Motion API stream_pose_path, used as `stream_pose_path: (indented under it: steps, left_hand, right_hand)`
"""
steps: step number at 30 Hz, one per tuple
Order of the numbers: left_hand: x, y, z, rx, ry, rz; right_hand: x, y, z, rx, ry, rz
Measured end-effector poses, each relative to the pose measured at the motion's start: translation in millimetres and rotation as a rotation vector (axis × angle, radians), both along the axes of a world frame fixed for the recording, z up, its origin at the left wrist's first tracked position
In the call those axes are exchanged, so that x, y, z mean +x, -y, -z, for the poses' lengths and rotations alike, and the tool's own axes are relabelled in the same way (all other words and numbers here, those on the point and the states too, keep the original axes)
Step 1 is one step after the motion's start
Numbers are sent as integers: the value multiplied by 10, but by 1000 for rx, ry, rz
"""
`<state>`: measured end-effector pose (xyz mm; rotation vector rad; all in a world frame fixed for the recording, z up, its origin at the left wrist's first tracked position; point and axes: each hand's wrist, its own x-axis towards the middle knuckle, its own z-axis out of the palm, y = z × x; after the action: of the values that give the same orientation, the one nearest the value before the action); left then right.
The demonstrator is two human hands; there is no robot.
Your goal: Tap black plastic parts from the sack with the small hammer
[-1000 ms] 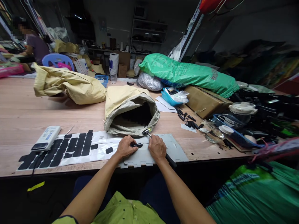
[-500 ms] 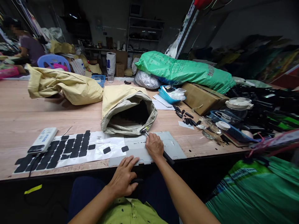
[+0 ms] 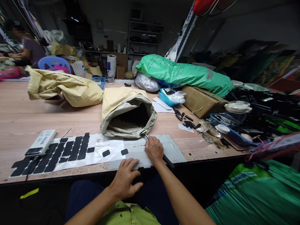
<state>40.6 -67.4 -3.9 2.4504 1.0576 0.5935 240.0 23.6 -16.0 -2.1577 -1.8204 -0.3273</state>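
Observation:
My right hand (image 3: 154, 150) is closed around a hammer-like tool (image 3: 167, 160) with a black handle, a shiny shaft and a small head. The tool's head points at the mouth of an open beige sack (image 3: 124, 95), whose inside is dark with black contents I cannot make out. Under that hand lies a grey sheet (image 3: 174, 150) along the table's front edge. My left hand (image 3: 125, 178) is near this edge, fingers apart and holding nothing. Black rounded stickers (image 3: 106, 153) lie on a white backing sheet (image 3: 98, 158) to the left.
A white device (image 3: 42, 142) rests on the stickers. Behind are another beige sack (image 3: 67, 89) and a long green sack (image 3: 182, 72) over a cardboard box (image 3: 201, 98). Black parts (image 3: 187, 123) and a blue basket (image 3: 229, 131) are at right. A person (image 3: 30, 50) sits far left.
My left hand has shifted slightly, its thumb moving right. My right hand keeps its grip on the tool. The view has tilted a little.

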Motion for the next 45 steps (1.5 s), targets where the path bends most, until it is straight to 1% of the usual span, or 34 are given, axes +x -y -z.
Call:
stream_pose_path:
  steps: [2,4,6,7,8,10,11,13,15,18,20,23,26,28,29,31,32,33,35,36,38,40,42,45]
  left_hand:
    - [97,-333,-167,60,130,-107]
    - [201,-801,-314,111,220,-250]
    - [288,-1323,-421,104,217,-426]
    - [319,-1575,-455,53,180,-525]
    - [342,-1807,-476,-22,117,-620]
    - [366,-2188,-479,-163,8,-723]
    - [370,-2331,-462,-213,-31,-743]
    - [369,-2524,-406,-259,-73,-744]
    - [362,-2610,-343,-273,-105,-745]
    - [337,-2599,-287,-278,-134,-747]
    - [304,-2541,-291,-295,-147,-751]
    - [229,-2416,-352,-309,-153,-751]
    - [134,-2229,-432,-271,-115,-752]
    - [71,-2048,-455,-136,-8,-726]
    - [43,-1941,-447,-44,66,-684]
    - [1,-1717,-395,124,197,-556]
    - [-11,-1614,-356,170,238,-496]
    - [-15,-1530,-317,180,259,-461]
    - [1,-1447,-262,161,274,-473]
    - [21,-1460,-257,145,267,-504]
    - [74,-1598,-303,108,210,-584]
    - [132,-1855,-402,25,92,-663]
    - [179,-2161,-504,-87,-22,-727]
    - [222,-2563,-569,-176,-101,-772]
  right_hand:
    - [-4,3,-8,2,1,-2]
    - [-4,5,-12,9,0,-5]
    - [0,4,-10,14,-2,-8]
    - [3,3,-8,15,-3,-10]
    - [6,2,-4,16,-4,-11]
    - [11,-2,3,16,-6,-12]
    - [13,-3,5,15,-7,-12]
    - [12,-6,5,8,-9,-11]
    - [8,-8,-1,-2,-13,-8]
    - [2,-9,-13,-11,-17,-3]
    - [1,-8,-17,-14,-16,-3]
    - [2,-7,-16,-14,-12,-2]
    - [2,-7,-14,-8,-7,-1]
    - [1,-9,-10,-1,-8,-3]
    - [2,-10,-8,2,-8,-5]
    - [2,-13,-2,4,-7,-7]
    - [2,-14,1,4,-6,-7]
    - [3,-15,4,5,-4,-5]
    - [4,-14,8,7,1,-1]
    - [5,-12,9,10,3,-1]
    - [6,-8,8,14,6,-7]
    - [7,-4,6,18,7,-13]
    - [9,-3,6,21,5,-13]
    - [12,-2,7,29,-4,-10]
